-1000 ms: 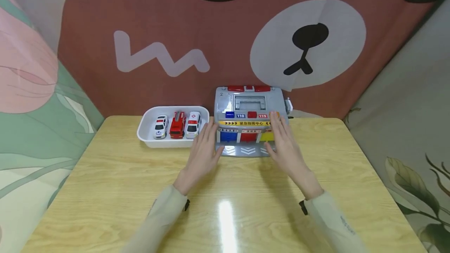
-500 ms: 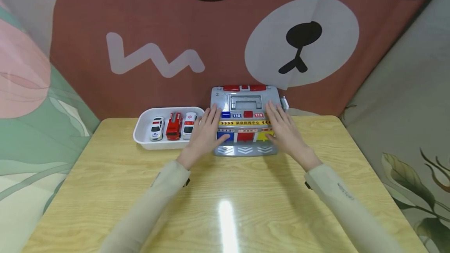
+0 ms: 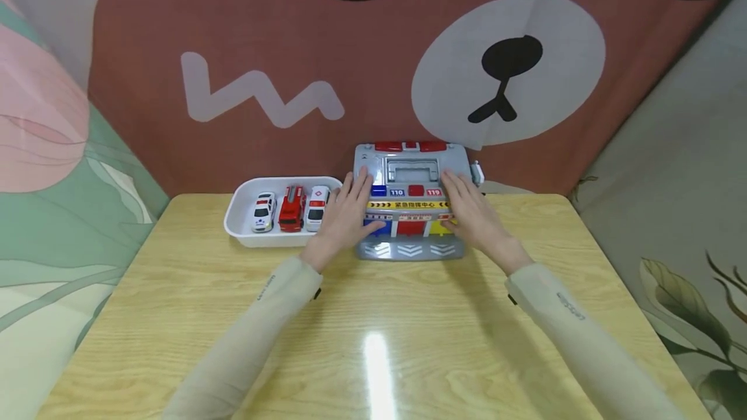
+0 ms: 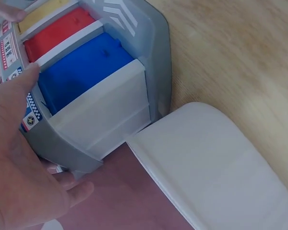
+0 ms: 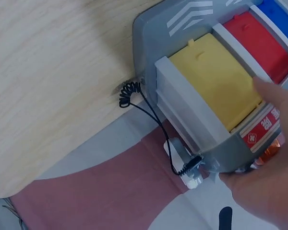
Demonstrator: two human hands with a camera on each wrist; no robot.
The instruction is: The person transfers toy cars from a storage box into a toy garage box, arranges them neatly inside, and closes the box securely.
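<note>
A grey toy emergency garage [image 3: 411, 167] stands at the back of the table, with blue, red and yellow doors [image 5: 216, 76] under a roof with a folded carry handle. My left hand [image 3: 344, 212] holds its left side, thumb by the top of the blue door [image 4: 86, 72] and fingers along the roof's edge. On the opposite side my right hand [image 3: 475, 216] grips the roof likewise, its thumb near the yellow door. A small white handset [image 5: 185, 163] on a coiled black cord hangs at the garage's right side, close to the right hand.
Left of the garage, a white tray [image 3: 236, 229] holds a white police car [image 3: 264, 211], a red fire engine [image 3: 292, 208] and a white ambulance [image 3: 317, 206]. A printed curtain [image 3: 262, 148] rises directly behind the wooden table [image 3: 373, 316].
Both hands have moved forward along the garage's sides. The left thumb has come onto the front by the blue door. The garage keeps about the same place beside the tray.
</note>
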